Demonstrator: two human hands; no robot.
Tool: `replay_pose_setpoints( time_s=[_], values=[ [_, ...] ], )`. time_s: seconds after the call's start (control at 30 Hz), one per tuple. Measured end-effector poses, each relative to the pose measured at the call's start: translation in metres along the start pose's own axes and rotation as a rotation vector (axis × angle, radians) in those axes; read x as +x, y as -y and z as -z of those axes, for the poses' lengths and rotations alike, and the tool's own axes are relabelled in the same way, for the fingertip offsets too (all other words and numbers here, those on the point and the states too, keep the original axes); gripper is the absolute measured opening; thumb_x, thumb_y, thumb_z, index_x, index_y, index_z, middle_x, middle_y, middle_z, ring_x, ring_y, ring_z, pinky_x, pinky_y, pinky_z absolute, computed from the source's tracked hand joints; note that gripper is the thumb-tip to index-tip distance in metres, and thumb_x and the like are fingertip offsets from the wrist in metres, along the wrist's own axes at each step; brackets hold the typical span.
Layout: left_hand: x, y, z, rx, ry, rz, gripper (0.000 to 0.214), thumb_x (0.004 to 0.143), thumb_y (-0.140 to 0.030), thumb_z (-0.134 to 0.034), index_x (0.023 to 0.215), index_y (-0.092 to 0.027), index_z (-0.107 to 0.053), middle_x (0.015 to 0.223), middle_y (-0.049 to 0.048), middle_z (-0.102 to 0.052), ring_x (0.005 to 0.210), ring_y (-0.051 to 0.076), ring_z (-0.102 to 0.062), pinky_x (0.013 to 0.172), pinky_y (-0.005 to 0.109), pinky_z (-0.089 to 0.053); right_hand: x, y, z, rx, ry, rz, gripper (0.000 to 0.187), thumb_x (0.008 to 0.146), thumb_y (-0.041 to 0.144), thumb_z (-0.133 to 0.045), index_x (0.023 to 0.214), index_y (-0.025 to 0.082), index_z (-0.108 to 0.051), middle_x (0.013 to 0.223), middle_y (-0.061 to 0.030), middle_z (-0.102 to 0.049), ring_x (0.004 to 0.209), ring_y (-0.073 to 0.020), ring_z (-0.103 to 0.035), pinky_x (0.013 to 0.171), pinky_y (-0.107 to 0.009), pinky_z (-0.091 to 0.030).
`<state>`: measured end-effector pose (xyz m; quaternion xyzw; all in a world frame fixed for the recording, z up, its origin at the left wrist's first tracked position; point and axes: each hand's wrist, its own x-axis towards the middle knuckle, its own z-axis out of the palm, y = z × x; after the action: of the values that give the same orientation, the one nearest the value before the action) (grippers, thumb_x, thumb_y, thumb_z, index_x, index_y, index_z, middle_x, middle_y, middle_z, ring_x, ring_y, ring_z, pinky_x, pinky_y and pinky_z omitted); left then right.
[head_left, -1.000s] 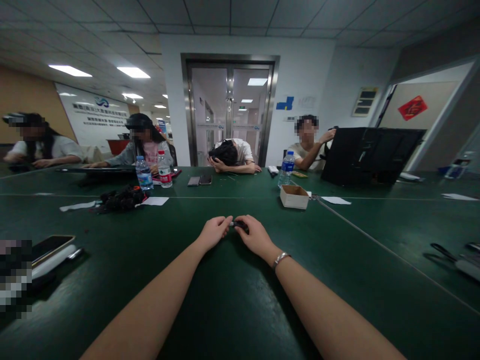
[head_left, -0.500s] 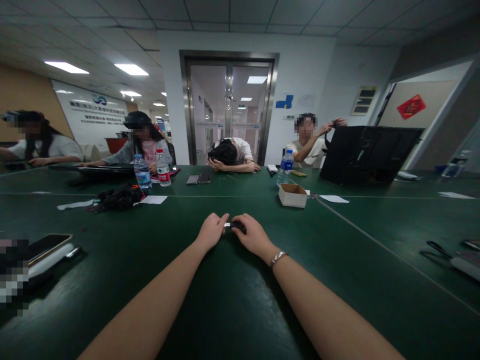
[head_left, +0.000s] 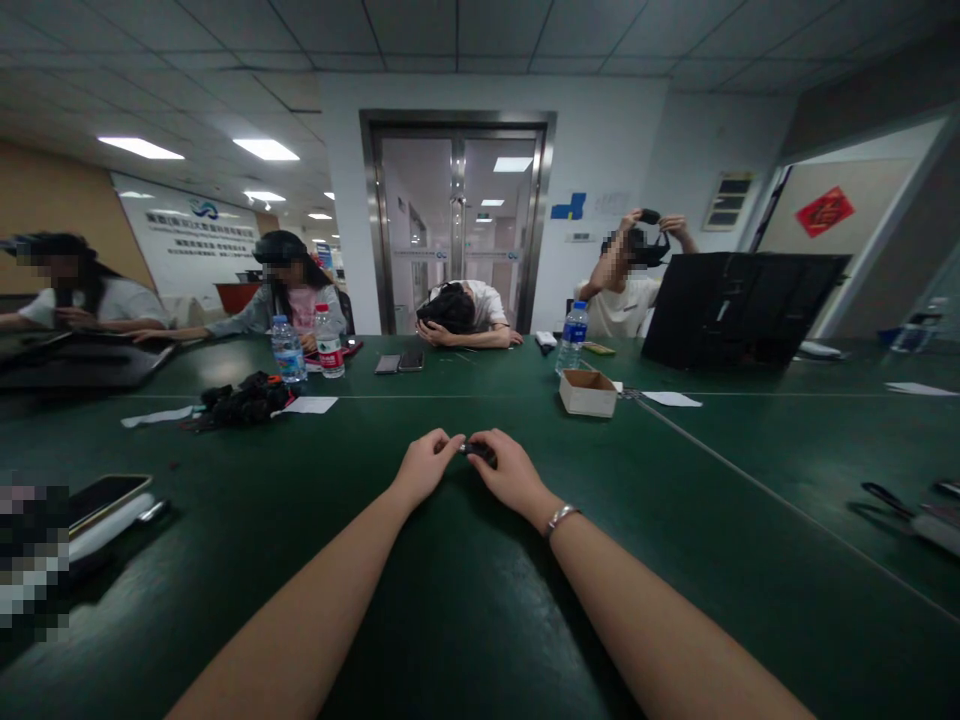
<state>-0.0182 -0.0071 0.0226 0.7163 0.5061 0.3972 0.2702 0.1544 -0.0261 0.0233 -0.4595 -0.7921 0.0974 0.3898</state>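
Both my arms reach out over the dark green table. My left hand and my right hand meet at the fingertips in the middle of it. Between them they pinch a small dark part, too small to name. A silver bracelet sits on my right wrist. Both hands rest low, on or just above the table top.
A small cardboard box, water bottles, phones and a black heap of parts lie further back. A phone lies at left, tools at right. Several people sit along the far side, beside a black open case.
My hands stay together on the small part, with fingertips shifting slightly. The person at the far right has raised a dark device to their head.
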Motion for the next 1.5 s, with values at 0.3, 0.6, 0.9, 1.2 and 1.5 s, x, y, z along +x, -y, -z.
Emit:
replay_pose_setpoints(
  time_s=[0.3,0.6,0.9,1.2,1.5],
  values=[
    [-0.003,0.002,0.003,0.112,0.07,0.078,0.059,0.085,-0.063,-0.022,0.068,-0.019,-0.058,0.062,0.0011,-0.056,0.059,0.016,-0.052,0.058,0.026,-0.034,-0.002,0.008,0.003,-0.04,0.031,0.015,0.017,0.082,0.02,-0.056,0.098,0.02,-0.06,0.092,-0.0041,-0.057,0.084,-0.0153,-0.054,0.077,-0.03,-0.044],
    [-0.003,-0.001,0.001,-0.109,0.062,-0.07,0.022,0.082,-0.036,-0.048,0.095,-0.02,-0.055,0.083,0.0004,-0.058,0.073,0.013,-0.053,0.068,0.024,-0.041,0.0,-0.002,0.002,0.032,-0.029,-0.059,0.016,0.082,0.024,-0.056,0.096,0.02,-0.061,0.09,-0.0038,-0.058,0.082,-0.0154,-0.055,0.074,-0.03,-0.045],
    [-0.002,-0.001,0.002,0.118,0.018,-0.09,0.041,0.086,-0.051,-0.035,0.069,-0.019,-0.054,0.072,-0.0004,-0.052,0.073,0.015,-0.051,0.067,0.026,-0.038,0.0,0.002,0.001,0.017,-0.019,-0.027,0.016,0.081,0.023,-0.056,0.097,0.02,-0.06,0.09,-0.0038,-0.058,0.082,-0.0155,-0.054,0.076,-0.03,-0.045],
    [-0.003,-0.002,0.004,0.129,0.058,-0.092,0.05,0.087,-0.055,-0.029,0.065,-0.018,-0.055,0.071,0.0,-0.05,0.068,0.014,-0.05,0.066,0.028,-0.037,-0.003,0.013,0.007,-0.114,0.079,0.042,0.02,0.083,0.028,-0.056,0.103,0.021,-0.058,0.092,-0.0035,-0.057,0.083,-0.0146,-0.053,0.072,-0.027,-0.042],
    [-0.006,-0.008,0.002,0.295,0.154,-0.092,0.057,0.088,-0.057,-0.021,0.075,-0.019,-0.06,0.08,0.0061,-0.056,0.076,0.019,-0.052,0.069,0.031,-0.038,-0.002,0.015,0.005,-0.361,0.144,0.099,0.015,0.089,0.034,-0.05,0.094,0.022,-0.059,0.088,-0.0049,-0.064,0.083,-0.0188,-0.057,0.071,-0.03,-0.038]
  ],
)
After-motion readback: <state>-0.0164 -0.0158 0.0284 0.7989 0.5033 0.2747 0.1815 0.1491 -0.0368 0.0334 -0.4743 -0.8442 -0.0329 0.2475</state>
